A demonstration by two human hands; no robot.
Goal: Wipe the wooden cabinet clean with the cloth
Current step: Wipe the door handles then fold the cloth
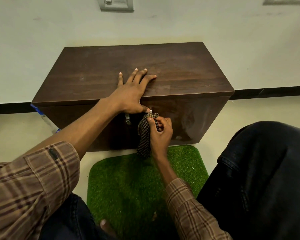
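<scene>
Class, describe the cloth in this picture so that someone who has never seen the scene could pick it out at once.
Find the dark wooden cabinet against the pale wall, then look down its front face to the metal handle. Just right of it, the right hand grips the cloth, which hangs towards the green grass mat. Its small dark-and-tan check sets it apart from the larger brown plaid of the shirt sleeves.
</scene>
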